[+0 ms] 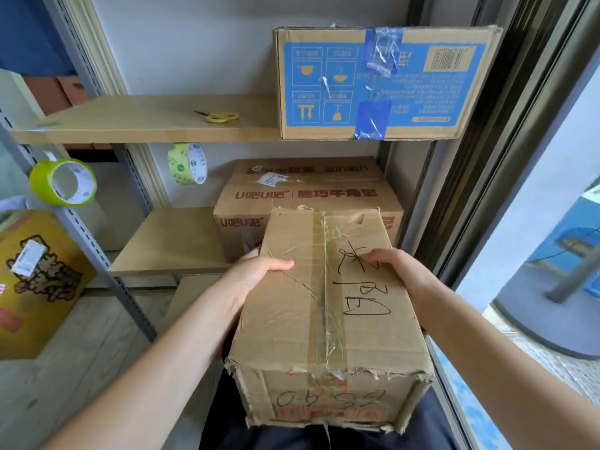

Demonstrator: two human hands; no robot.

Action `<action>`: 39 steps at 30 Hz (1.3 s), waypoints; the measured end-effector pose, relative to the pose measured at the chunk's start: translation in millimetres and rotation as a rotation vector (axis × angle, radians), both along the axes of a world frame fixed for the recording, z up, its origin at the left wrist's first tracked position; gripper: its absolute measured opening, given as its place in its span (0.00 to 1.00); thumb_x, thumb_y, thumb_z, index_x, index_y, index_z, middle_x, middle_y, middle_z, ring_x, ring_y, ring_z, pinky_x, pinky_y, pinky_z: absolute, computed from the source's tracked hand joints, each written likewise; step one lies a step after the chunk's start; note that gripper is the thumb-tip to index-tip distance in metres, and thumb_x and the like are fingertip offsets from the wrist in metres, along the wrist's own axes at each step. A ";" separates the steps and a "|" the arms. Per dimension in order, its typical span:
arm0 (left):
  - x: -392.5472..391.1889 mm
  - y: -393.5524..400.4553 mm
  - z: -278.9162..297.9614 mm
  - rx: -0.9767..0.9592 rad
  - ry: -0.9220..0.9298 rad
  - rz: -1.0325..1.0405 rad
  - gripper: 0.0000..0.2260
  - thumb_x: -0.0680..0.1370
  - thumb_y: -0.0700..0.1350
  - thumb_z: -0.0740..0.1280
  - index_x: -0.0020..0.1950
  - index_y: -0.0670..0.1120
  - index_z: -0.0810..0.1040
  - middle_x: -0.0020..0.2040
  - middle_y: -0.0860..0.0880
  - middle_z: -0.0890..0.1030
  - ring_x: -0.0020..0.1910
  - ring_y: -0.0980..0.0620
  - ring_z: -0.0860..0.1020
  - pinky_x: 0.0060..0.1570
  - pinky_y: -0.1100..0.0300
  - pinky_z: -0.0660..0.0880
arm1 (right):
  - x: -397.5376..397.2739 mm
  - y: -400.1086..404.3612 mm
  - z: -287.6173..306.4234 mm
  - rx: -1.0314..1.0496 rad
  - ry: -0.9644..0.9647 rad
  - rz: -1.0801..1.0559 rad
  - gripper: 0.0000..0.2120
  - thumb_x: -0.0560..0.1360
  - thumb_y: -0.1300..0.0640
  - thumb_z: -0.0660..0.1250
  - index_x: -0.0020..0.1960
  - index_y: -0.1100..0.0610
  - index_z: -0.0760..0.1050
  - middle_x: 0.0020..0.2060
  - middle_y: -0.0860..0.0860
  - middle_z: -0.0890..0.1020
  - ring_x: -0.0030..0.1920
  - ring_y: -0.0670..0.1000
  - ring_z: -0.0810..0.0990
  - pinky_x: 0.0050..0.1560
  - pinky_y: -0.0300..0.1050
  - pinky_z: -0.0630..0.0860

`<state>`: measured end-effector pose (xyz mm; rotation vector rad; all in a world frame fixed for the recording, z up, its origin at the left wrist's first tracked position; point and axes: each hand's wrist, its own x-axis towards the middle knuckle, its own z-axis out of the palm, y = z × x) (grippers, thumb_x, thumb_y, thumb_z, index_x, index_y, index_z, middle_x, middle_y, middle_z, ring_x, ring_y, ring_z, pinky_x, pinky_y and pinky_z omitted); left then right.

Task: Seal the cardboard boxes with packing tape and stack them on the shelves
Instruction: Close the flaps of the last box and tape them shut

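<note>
Both the left hand (pixel 259 274) and right hand (pixel 386 261) clamp the taped box (pixel 324 306) just before the red-lettered box (pixel 305 196), and its torn near edge could give and let it slip.

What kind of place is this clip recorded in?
Probably a small storeroom or packing corner: metal shelving with board shelves holding taped cardboard boxes, tape rolls hung on the shelf frame, and yellow scissors lying ready.

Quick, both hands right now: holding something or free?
Left hand: grips the left side of the worn, taped brown cardboard box.
Right hand: grips the same box's right side.
</note>
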<state>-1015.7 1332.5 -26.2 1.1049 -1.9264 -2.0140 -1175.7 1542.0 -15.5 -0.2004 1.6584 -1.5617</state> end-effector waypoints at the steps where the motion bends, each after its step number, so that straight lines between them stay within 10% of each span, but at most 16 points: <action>1: 0.2 -1.9 -1.0 -0.003 0.010 0.025 0.15 0.72 0.41 0.76 0.57 0.50 0.81 0.42 0.53 0.86 0.38 0.56 0.84 0.31 0.66 0.75 | 0.9 -1.2 1.3 0.003 0.009 0.003 0.17 0.73 0.58 0.70 0.60 0.60 0.77 0.44 0.60 0.86 0.38 0.58 0.86 0.33 0.48 0.81; 4: 1.1 -2.2 5.6 -0.005 0.037 0.078 0.17 0.70 0.43 0.78 0.57 0.49 0.80 0.39 0.52 0.87 0.37 0.53 0.85 0.32 0.65 0.77 | -1.0 -6.9 15.1 -0.029 0.053 0.047 0.18 0.74 0.59 0.69 0.63 0.58 0.76 0.46 0.60 0.86 0.41 0.58 0.87 0.34 0.47 0.81; 9: -0.7 -21.0 37.5 -0.179 0.002 -0.032 0.34 0.59 0.65 0.80 0.60 0.56 0.75 0.53 0.59 0.83 0.57 0.55 0.79 0.60 0.54 0.73 | 19.1 -15.3 43.4 -0.120 0.294 -0.008 0.24 0.74 0.53 0.70 0.67 0.42 0.69 0.55 0.55 0.83 0.50 0.57 0.85 0.44 0.54 0.83; 12: -2.3 -27.9 68.2 -0.448 -0.151 -0.193 0.27 0.66 0.72 0.70 0.58 0.58 0.77 0.60 0.60 0.80 0.56 0.59 0.77 0.51 0.62 0.72 | 46.2 -12.6 38.9 -0.070 0.611 -0.135 0.32 0.70 0.38 0.68 0.71 0.29 0.59 0.63 0.47 0.75 0.63 0.49 0.75 0.63 0.55 0.75; 14: -9.7 -28.3 76.7 -0.592 -0.205 -0.188 0.40 0.69 0.74 0.66 0.73 0.50 0.70 0.74 0.51 0.71 0.67 0.52 0.74 0.58 0.59 0.71 | 44.8 -8.7 42.8 -0.036 0.676 -0.239 0.33 0.72 0.32 0.65 0.73 0.28 0.54 0.63 0.47 0.67 0.65 0.47 0.69 0.69 0.53 0.67; 16: -15.4 -19.8 81.7 -0.615 -0.203 -0.131 0.48 0.70 0.74 0.65 0.80 0.46 0.58 0.78 0.49 0.64 0.74 0.47 0.68 0.66 0.53 0.68 | 38.3 -3.2 49.1 -0.031 0.603 -0.280 0.32 0.74 0.35 0.66 0.73 0.31 0.55 0.62 0.48 0.66 0.63 0.49 0.71 0.68 0.56 0.71; 21: -27.0 -17.1 75.7 -0.837 -0.136 -0.048 0.28 0.76 0.67 0.63 0.61 0.44 0.75 0.59 0.47 0.79 0.57 0.46 0.78 0.60 0.49 0.75 | 51.1 7.2 52.8 0.063 0.701 -0.252 0.29 0.73 0.38 0.66 0.68 0.39 0.56 0.61 0.53 0.72 0.61 0.56 0.77 0.59 0.61 0.77; 25: -42.7 -34.8 78.4 -0.951 -0.225 -0.138 0.30 0.80 0.63 0.59 0.76 0.45 0.67 0.73 0.47 0.72 0.70 0.46 0.72 0.67 0.53 0.68 | 58.3 28.1 65.5 0.215 0.763 -0.042 0.24 0.71 0.33 0.63 0.56 0.48 0.63 0.46 0.51 0.82 0.40 0.48 0.85 0.46 0.53 0.83; 28: -55.9 -27.3 60.1 -1.029 -0.293 -0.338 0.28 0.82 0.61 0.57 0.78 0.46 0.64 0.76 0.46 0.68 0.73 0.46 0.69 0.71 0.50 0.67 | 33.4 29.4 92.6 0.621 0.851 0.271 0.09 0.80 0.44 0.62 0.46 0.48 0.71 0.33 0.52 0.84 0.30 0.48 0.84 0.40 0.48 0.84; 31: -54.9 -15.0 27.0 -1.002 -0.353 -0.474 0.27 0.83 0.59 0.54 0.80 0.49 0.58 0.79 0.47 0.61 0.77 0.46 0.62 0.74 0.47 0.62 | 0.3 10.1 115.9 0.978 1.213 0.294 0.18 0.83 0.45 0.54 0.48 0.56 0.75 0.32 0.48 0.78 0.34 0.51 0.82 0.42 0.46 0.81; 36: -15.6 -79.9 48.1 -0.566 0.126 0.385 0.02 0.79 0.43 0.67 0.48 0.50 0.77 0.47 0.52 0.80 0.48 0.52 0.79 0.40 0.73 0.71 | 8.0 -96.8 129.5 0.311 1.396 0.115 0.19 0.79 0.43 0.60 0.36 0.52 0.77 0.27 0.49 0.80 0.30 0.50 0.80 0.36 0.47 0.79; 39: 17.7 -135.4 75.1 -0.550 0.215 0.936 0.06 0.77 0.47 0.67 0.45 0.52 0.71 0.42 0.53 0.77 0.42 0.53 0.77 0.38 0.59 0.70 | 33.4 -189.8 130.9 0.149 1.207 0.431 0.19 0.80 0.41 0.58 0.46 0.52 0.81 0.39 0.49 0.84 0.44 0.51 0.82 0.45 0.41 0.76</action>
